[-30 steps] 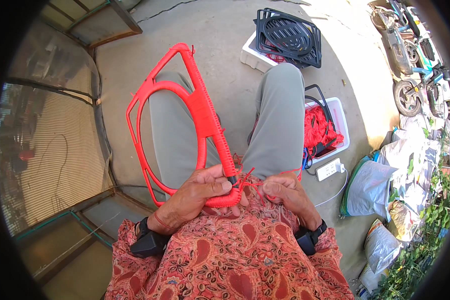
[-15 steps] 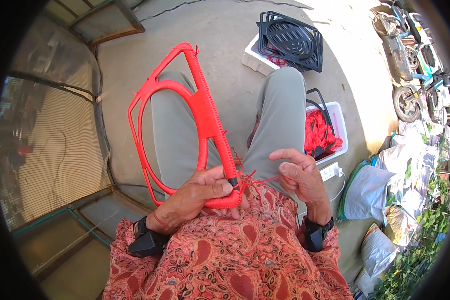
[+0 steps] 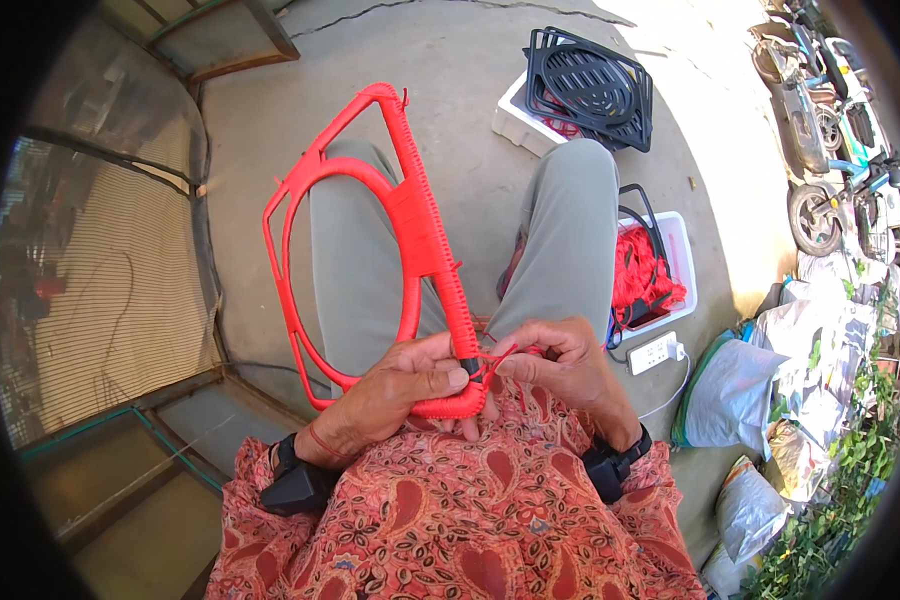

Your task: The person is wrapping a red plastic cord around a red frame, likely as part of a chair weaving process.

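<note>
A rectangular frame [image 3: 419,225] with a round ring inside, wrapped in red cord, leans over my left leg. My left hand [image 3: 402,385] is closed around its near corner, the thumb lying beside a short black stretch that the wrapping leaves bare. Close by on the right, my right hand [image 3: 555,365] pinches a thin red cord [image 3: 497,358] between thumb and forefinger. Loose strands of that cord come off the frame at the bare stretch. The fingers of my left hand under the frame are partly hidden.
Black unwrapped frames [image 3: 590,90] lie on a white foam box [image 3: 515,118] ahead. A white bin [image 3: 682,262] of red cord stands right of my leg, near a power strip [image 3: 653,352]. Sacks [image 3: 735,390] and parked bikes [image 3: 820,215] line the right side.
My right hand has moved left, from beside the frame to its bare corner, and its fingers have closed in on the red cord there. My left hand keeps its hold.
</note>
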A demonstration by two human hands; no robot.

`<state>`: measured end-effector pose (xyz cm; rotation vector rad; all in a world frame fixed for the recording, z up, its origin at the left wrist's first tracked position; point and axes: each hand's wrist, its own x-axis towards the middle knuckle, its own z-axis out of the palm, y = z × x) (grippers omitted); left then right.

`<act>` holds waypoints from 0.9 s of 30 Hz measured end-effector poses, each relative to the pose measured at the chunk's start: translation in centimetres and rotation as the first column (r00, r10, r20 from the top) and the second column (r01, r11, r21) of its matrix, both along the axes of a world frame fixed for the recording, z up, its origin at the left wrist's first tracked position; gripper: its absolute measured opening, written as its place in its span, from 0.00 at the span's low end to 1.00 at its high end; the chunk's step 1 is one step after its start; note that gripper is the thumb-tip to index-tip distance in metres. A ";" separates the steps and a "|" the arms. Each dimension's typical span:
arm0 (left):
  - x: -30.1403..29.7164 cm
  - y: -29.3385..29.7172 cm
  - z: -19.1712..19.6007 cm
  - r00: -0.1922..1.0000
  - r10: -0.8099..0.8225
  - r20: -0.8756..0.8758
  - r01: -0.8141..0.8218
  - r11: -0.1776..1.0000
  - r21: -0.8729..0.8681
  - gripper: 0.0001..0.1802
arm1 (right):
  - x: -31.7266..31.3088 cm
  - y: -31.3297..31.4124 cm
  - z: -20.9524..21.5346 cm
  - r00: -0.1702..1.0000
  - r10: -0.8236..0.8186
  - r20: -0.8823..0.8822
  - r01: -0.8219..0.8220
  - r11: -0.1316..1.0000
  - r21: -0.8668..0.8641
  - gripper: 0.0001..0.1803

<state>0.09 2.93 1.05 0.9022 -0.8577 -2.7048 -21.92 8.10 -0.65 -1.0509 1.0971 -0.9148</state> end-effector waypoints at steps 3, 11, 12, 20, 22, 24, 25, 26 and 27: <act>-0.1 -0.1 0.3 1.000 -0.008 0.016 0.008 1.000 0.017 0.23 | 0.2 0.4 0.1 0.995 -0.004 -0.096 -0.002 0.998 -0.064 0.03; -0.3 0.1 0.0 1.000 -0.015 0.007 0.015 1.000 -0.005 0.22 | -0.1 0.8 0.1 0.994 0.004 -0.110 -0.013 0.996 -0.087 0.06; -0.3 0.0 0.1 0.999 -0.023 0.028 0.023 1.000 0.000 0.22 | -0.1 0.7 0.1 0.999 -0.030 -0.019 0.030 0.999 0.022 0.07; -0.5 -0.1 0.1 0.999 -0.037 0.040 0.038 0.999 -0.012 0.21 | 0.1 0.9 -0.7 0.985 0.002 0.174 -0.028 0.989 0.146 0.10; -0.5 -0.1 0.1 0.998 -0.039 0.050 0.039 0.999 -0.009 0.21 | 0.2 1.1 -0.7 0.962 -0.014 0.273 -0.035 0.984 0.176 0.10; -0.5 -0.1 0.0 0.998 -0.035 0.050 0.037 0.999 -0.034 0.22 | 0.2 1.3 -0.6 0.945 0.017 0.326 -0.087 0.976 0.202 0.08; -0.5 -0.1 -0.1 0.998 -0.034 0.051 0.036 0.999 -0.034 0.22 | 0.2 1.3 -0.7 0.945 0.017 0.326 -0.088 0.975 0.202 0.08; -0.4 0.0 -0.3 0.999 -0.027 0.043 0.028 0.999 -0.028 0.22 | 0.3 1.4 -0.8 0.942 0.022 0.335 -0.101 0.970 0.220 0.08; -0.4 0.0 -0.3 0.999 -0.022 0.035 0.023 1.000 -0.021 0.22 | 0.2 1.4 -0.8 0.939 0.024 0.344 -0.112 0.965 0.238 0.09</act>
